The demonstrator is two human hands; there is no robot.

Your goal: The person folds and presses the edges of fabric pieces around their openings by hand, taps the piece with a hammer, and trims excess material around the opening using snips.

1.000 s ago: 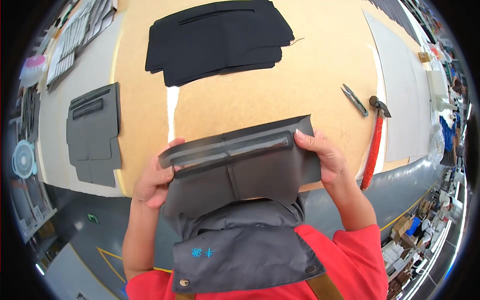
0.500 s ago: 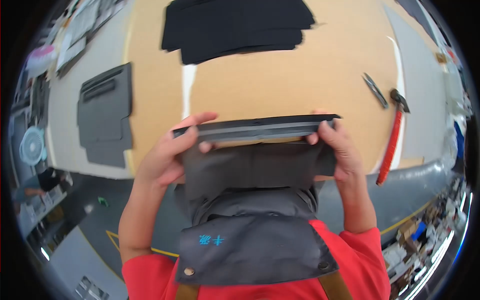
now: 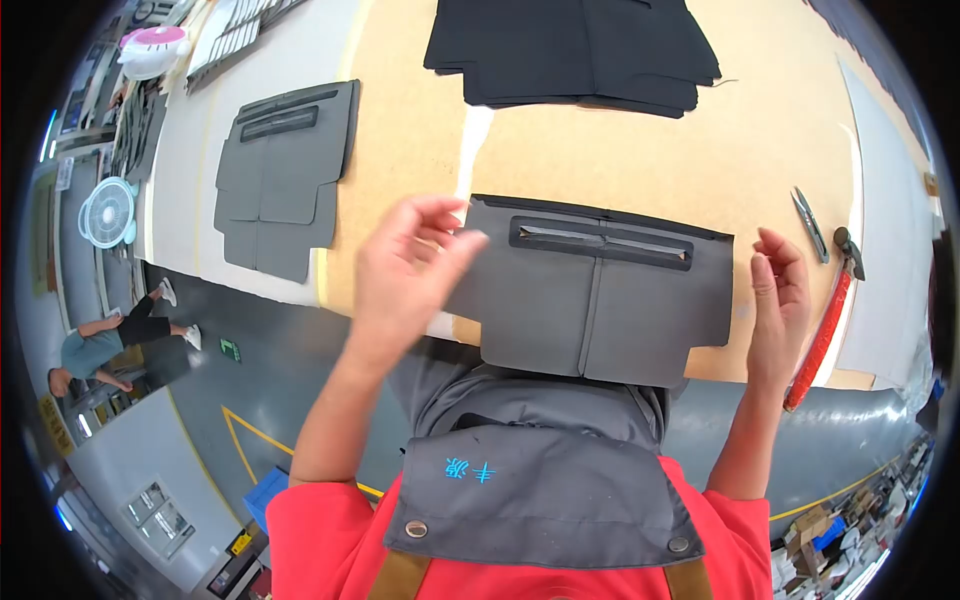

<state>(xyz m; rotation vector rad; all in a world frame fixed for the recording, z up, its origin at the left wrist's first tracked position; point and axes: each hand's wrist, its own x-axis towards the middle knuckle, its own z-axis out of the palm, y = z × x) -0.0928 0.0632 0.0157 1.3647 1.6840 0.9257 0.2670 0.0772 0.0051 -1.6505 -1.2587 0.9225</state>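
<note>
A grey fabric panel (image 3: 640,320) with a long slit framed in black lies flat at the table's near edge, its lower part reaching over that edge. My left hand (image 3: 405,270) is just left of the panel, thumb and fingers apart, holding nothing. On the other side my right hand (image 3: 780,300) hovers beside the panel's right edge, fingers loosely curved and apart from the thumb, with nothing in it. Close to that hand lies a hammer (image 3: 825,330) with a red handle. Thread snips (image 3: 810,225) rest just beyond it.
A stack of black fabric panels (image 3: 570,60) sits at the far side of the table (image 3: 400,130). More grey panels (image 3: 280,180) lie at the left. A person (image 3: 110,340) is on the floor area further left, near a light-blue fan (image 3: 108,213).
The panel's top strip, held up and folded between both hands before, now lies flat on the table. Both hands have let go and moved apart. The view has shifted left.
</note>
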